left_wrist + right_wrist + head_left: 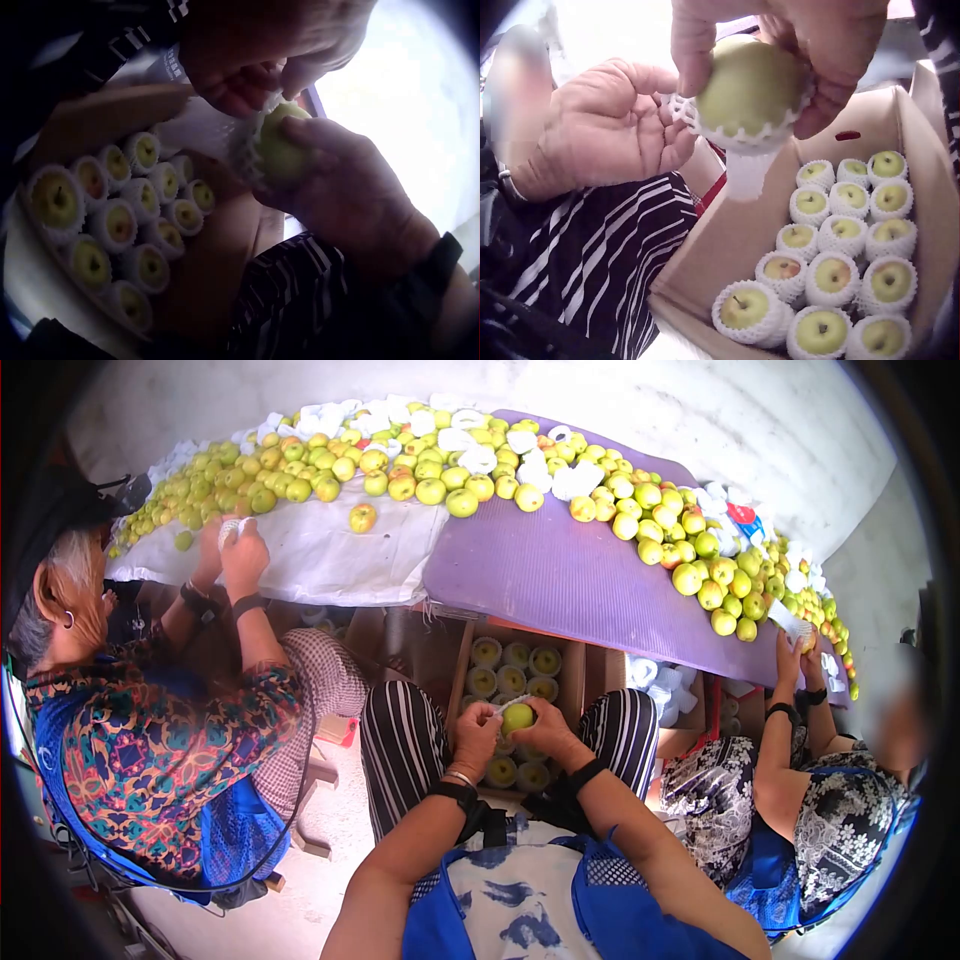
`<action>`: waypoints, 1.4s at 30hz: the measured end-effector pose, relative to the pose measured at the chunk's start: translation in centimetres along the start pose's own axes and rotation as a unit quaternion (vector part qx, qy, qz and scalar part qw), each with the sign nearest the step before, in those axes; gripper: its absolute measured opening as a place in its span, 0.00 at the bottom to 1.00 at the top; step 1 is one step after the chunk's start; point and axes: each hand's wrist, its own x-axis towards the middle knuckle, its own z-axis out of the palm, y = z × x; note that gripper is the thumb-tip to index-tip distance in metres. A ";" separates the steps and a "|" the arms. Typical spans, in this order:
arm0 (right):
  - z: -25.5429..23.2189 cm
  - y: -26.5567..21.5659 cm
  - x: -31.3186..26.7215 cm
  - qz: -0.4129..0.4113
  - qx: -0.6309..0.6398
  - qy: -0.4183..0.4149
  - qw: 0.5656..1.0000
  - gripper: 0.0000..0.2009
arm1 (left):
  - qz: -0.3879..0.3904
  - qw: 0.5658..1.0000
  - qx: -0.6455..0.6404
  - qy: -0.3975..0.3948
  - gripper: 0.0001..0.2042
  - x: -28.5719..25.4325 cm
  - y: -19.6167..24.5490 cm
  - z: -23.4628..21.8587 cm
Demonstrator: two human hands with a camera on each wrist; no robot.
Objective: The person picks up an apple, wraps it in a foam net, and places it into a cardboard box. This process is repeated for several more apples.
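Observation:
Between both hands is a yellow-green apple (750,86), partly inside a white foam net sleeve (750,139) whose lower end hangs loose. My right hand (552,732) grips the apple, thumb on one side and fingers round the other. With thumb and fingertips my left hand (476,736) pinches the edge of the sleeve, as the left wrist view also shows. Below the hands, a cardboard box (720,247) holds rows of apples (832,276), each in its own foam net sleeve.
Loose apples (460,503) and foam sleeves heap along the back of a table with a purple mat (560,570). A person (170,750) sits at the left, another (830,790) at the right, both handling apples or sleeves. White foam pieces (665,690) fill a box right of my knees.

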 end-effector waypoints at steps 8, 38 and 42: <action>1.5 1.9 0.5 -0.077 -0.061 0.119 0.988 0.26 | 0.115 0.972 0.206 -0.017 0.03 -0.7 0.5 0.4; 1.0 2.7 0.6 -0.045 0.206 0.056 0.976 0.22 | -0.130 0.974 -0.186 0.005 0.21 0.0 1.3 0.0; 0.4 1.3 0.1 0.047 0.331 0.024 0.942 0.13 | -0.134 0.954 -0.266 -0.014 0.21 0.2 0.9 0.0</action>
